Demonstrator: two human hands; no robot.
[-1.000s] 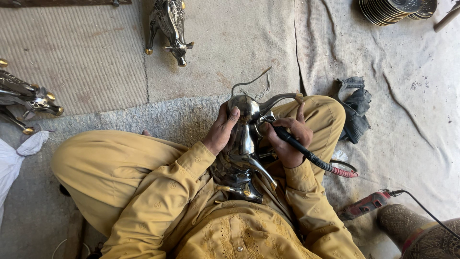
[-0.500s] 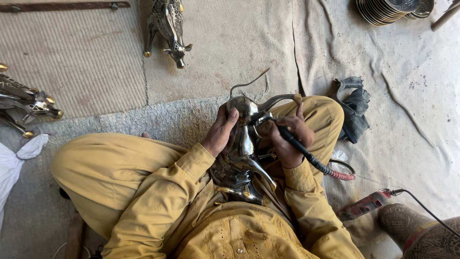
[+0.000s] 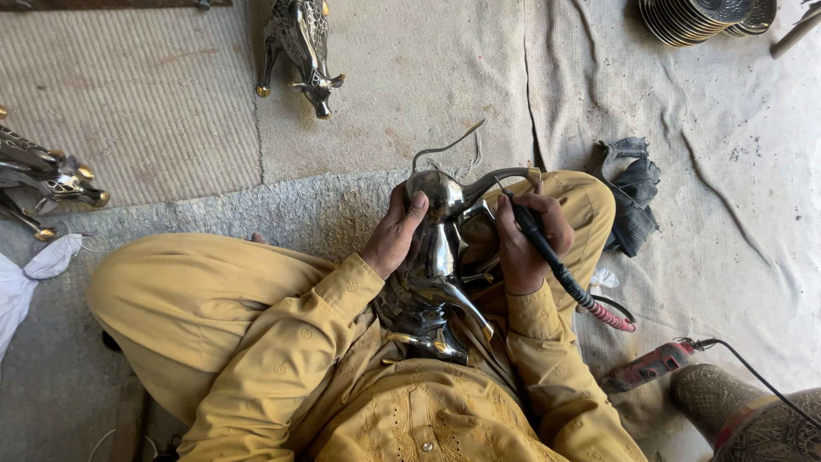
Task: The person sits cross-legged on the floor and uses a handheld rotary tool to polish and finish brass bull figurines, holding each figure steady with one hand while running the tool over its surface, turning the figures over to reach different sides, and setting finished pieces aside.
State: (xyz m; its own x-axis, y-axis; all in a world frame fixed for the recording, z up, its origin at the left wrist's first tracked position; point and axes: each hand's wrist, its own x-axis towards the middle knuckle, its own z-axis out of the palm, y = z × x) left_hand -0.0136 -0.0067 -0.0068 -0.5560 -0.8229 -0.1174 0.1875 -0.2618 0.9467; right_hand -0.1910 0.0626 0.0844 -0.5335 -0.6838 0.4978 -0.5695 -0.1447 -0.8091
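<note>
Engraving step: left hand [image 3: 395, 239] grips the metal bull [image 3: 436, 248]; right hand [image 3: 523, 239] fingers pinch the engraving pen [image 3: 547, 252], needing steady strokes.

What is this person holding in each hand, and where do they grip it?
Left hand grips the shiny metal animal figure at its rounded upper end; right hand holds the black engraving handpiece near its tip, like a pen.
</note>
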